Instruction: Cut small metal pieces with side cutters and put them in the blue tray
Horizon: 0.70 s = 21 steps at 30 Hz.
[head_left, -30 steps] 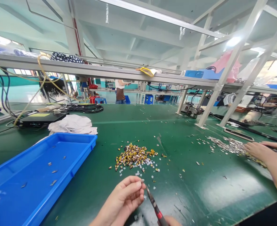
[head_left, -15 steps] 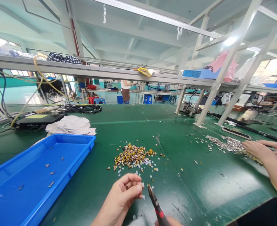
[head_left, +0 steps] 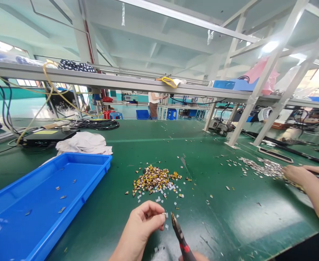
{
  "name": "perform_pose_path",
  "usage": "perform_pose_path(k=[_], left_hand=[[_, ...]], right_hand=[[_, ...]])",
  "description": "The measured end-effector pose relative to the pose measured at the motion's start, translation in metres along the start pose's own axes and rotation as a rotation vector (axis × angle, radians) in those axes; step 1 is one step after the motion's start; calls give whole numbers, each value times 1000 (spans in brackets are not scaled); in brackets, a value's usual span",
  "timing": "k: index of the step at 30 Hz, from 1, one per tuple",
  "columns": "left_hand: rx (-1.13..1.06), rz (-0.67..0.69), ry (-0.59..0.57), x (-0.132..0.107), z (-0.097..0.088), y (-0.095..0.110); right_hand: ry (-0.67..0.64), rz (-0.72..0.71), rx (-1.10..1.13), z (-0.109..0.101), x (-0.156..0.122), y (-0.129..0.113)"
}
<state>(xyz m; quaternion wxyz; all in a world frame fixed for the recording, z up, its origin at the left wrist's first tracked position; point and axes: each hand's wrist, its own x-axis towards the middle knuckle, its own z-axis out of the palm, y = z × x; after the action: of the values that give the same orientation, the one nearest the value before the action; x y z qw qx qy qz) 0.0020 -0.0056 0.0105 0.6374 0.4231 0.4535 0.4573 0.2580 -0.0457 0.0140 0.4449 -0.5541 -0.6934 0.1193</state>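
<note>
Green matting on the workbench (head_left: 224, 206) is strewn with gold-coloured scraps (head_left: 154, 180); just below them, a tiny piece (head_left: 165, 215) is pinched tight by the left hand (head_left: 144, 221), kept steady beside red-handled cutters (head_left: 181, 235), whose hold by the right hand (head_left: 194, 256) cannot be told.

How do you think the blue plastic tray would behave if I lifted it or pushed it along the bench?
The blue plastic tray looks thin-walled and shallow, so probably light and slightly flexible. The small flakes loose inside would likely slide if it tilts.
</note>
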Motion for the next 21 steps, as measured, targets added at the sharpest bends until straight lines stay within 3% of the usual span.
perform_pose_path(k=[4, 7, 15, 21], left_hand=[[-66, -29, -44, 2, -1, 0], [-204, -74, -108, 5, -2, -3], [-512, -243, -262, 8, -8, -5], [-551, -208, -278, 5, -8, -4]], right_hand=[[149, -62, -136, -127, 70, 54], [192, -73, -172, -175, 97, 82], [166, -40, -148, -170, 91, 88], [164, 33, -113, -180, 86, 79]])
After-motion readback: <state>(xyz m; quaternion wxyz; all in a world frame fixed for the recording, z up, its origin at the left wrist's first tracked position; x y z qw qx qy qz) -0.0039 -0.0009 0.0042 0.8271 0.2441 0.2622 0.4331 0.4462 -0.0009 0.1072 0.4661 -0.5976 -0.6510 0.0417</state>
